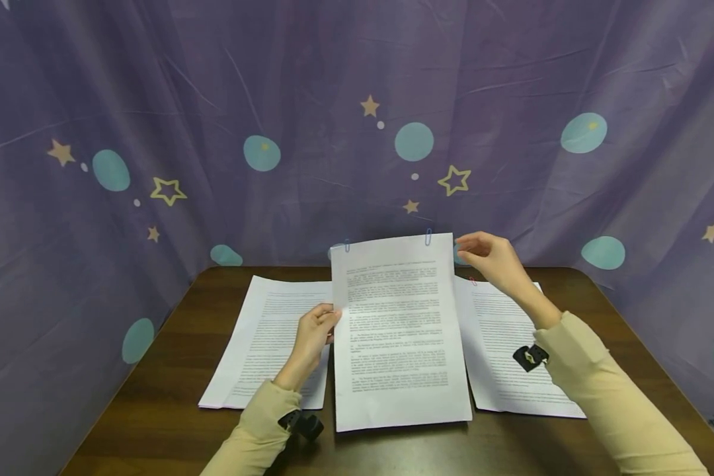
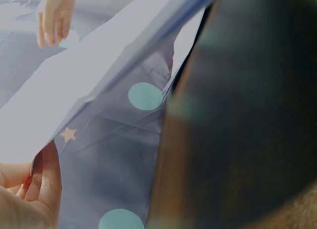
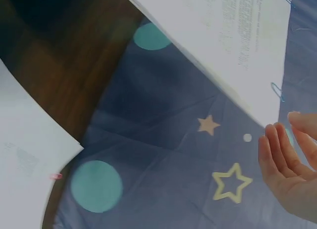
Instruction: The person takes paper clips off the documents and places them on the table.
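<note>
A stack of printed sheets point(image 1: 395, 330) stands raised above the table, its text side facing me. My left hand point(image 1: 315, 334) pinches it at the left edge, thumb in front and fingers behind, as the left wrist view also shows with the hand point(image 2: 37, 184) at the paper's edge. One blue paper clip point(image 1: 428, 237) sits on the top edge towards the right, and another blue clip point(image 1: 348, 245) near the left corner. Beside the top right corner is my right hand point(image 1: 490, 258). In the right wrist view its fingers point(image 3: 280, 152) are loosely bent, with nothing held between them and the thumb.
On the brown wooden table point(image 1: 155, 370) a printed stack point(image 1: 262, 357) lies at left, partly behind the raised one. Another stack point(image 1: 512, 370) lies at right, with a red clip point(image 1: 473, 281) on its top edge. A purple patterned curtain point(image 1: 333, 86) hangs behind.
</note>
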Available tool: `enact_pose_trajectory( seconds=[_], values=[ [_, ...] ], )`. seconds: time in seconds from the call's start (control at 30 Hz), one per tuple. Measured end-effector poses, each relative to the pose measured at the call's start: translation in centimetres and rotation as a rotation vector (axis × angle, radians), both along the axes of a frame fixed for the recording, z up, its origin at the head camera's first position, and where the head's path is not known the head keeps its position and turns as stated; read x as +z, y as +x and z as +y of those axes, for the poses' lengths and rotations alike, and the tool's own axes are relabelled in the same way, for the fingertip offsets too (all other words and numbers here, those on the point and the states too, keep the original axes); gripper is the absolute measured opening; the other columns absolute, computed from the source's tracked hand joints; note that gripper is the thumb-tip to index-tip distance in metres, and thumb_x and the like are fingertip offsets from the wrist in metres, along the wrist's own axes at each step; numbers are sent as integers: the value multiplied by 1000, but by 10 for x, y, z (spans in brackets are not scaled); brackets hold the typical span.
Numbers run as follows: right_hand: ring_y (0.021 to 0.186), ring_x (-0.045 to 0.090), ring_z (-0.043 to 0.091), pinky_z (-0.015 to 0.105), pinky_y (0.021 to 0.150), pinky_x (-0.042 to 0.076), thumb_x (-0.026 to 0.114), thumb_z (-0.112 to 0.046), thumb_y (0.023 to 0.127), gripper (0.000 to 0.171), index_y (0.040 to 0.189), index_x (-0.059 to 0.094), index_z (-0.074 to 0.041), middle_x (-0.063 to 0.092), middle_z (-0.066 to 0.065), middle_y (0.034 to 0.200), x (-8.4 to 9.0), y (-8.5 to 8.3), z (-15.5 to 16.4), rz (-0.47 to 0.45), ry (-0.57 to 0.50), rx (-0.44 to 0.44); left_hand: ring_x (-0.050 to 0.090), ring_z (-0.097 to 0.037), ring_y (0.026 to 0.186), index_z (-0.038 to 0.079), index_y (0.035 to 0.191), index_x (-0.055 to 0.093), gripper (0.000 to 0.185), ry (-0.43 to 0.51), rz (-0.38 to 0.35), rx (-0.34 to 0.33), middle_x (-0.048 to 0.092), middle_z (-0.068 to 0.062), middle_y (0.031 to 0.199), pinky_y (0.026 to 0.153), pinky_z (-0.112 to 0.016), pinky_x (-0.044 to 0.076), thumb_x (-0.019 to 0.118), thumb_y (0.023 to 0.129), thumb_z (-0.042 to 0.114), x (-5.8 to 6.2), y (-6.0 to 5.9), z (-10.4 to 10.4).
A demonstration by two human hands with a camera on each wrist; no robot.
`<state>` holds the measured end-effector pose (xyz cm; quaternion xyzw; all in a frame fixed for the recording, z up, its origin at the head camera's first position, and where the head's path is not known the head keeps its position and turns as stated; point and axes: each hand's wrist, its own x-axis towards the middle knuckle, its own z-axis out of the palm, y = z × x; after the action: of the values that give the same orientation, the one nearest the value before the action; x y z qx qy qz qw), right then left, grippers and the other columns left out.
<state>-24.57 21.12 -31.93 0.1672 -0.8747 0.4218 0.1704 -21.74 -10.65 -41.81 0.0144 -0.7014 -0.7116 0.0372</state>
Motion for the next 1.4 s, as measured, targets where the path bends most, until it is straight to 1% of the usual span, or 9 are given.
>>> enact_pose_trajectory(
  seconds=[0.07,0.27,0.37,0.5,0.7,0.93,1.1,1.27,1.4],
  values=[
    [82,59,24,34,71,46,60,-13,84,24,106,60,-2,63,14,93,6,-1,-3,26,16,-3,50,-5,56,-6,101,53,22,-7,-1,2,63,7,72,47,-17,42,57,85,7,-1,0,0],
    [84,60,27,38,72,47,61,-7,83,20,101,62,1,64,16,92,18,-6,-12,95,30,7,51,-9,57,-6,96,56,17,-21,9,-4,65,4,72,48,-19,41,57,84,6,-3,1,1],
    [88,59,29,40,74,47,61,-8,83,21,102,62,1,63,17,94,21,-8,-15,89,45,7,51,-9,56,-6,95,56,15,-10,8,-2,65,4,72,47,-19,41,57,84,5,-4,1,2],
    [93,56,30,42,78,45,59,-7,84,22,105,61,0,61,18,102,23,-10,-18,79,78,12,53,-7,55,-7,95,56,15,10,7,-9,65,2,72,46,-19,42,56,84,4,-5,0,2],
    [94,55,32,43,80,44,59,-2,83,23,105,61,3,60,19,105,24,-12,-21,100,106,37,54,-6,53,-8,96,56,16,14,20,-28,65,2,71,46,-18,42,55,85,4,-6,1,3],
    [90,56,29,42,74,46,60,-6,83,21,102,63,2,62,17,102,24,-14,-24,99,132,37,51,-4,52,-9,95,55,15,7,36,-45,65,2,72,46,-18,40,54,86,3,-5,3,4],
    [87,59,28,40,71,47,59,-6,83,18,99,65,1,64,16,98,23,-16,-24,108,143,28,48,-4,51,-10,96,55,17,4,53,-57,64,3,69,45,-16,37,55,85,3,-5,3,5],
    [85,61,27,39,69,48,59,-6,83,16,96,67,1,65,16,95,20,-17,-24,112,153,17,45,-6,49,-12,96,55,17,17,53,-77,62,4,66,44,-15,34,55,85,1,-5,2,4],
    [82,61,27,38,66,48,58,-6,84,15,93,68,2,65,17,93,19,-17,-24,109,148,7,45,-6,49,-13,97,54,18,15,52,-84,62,4,66,44,-15,35,54,85,0,-5,2,4]
  ],
)
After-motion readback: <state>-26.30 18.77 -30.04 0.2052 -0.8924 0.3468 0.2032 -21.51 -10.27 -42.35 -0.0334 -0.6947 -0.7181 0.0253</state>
